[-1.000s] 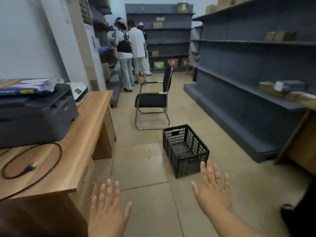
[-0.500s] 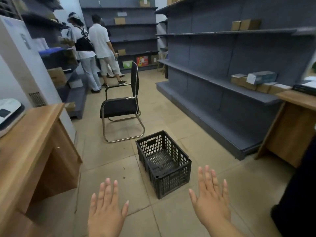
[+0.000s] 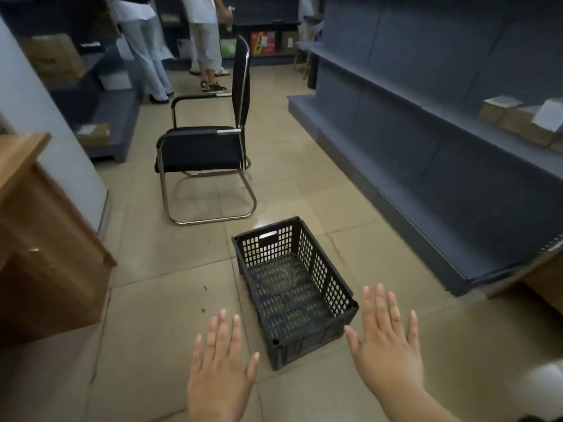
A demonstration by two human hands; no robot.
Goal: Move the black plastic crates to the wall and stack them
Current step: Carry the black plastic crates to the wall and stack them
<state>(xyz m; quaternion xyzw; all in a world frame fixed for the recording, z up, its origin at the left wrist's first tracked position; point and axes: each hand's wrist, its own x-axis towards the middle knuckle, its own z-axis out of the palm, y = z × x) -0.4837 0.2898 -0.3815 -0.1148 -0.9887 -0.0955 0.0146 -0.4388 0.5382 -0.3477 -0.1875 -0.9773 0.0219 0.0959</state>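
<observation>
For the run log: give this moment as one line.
left hand open, empty | right hand open, empty | black crate on floor, untouched | chair behind

A single black plastic crate [image 3: 294, 292] is sitting upright on the tiled floor [image 3: 158, 306], its open top facing up and nothing lying inside it. Its walls and base are showing a perforated lattice, and a slot handle is cut into the far short wall. It is lying at a slant to the tile lines, with one near corner pointing toward the viewer.
</observation>
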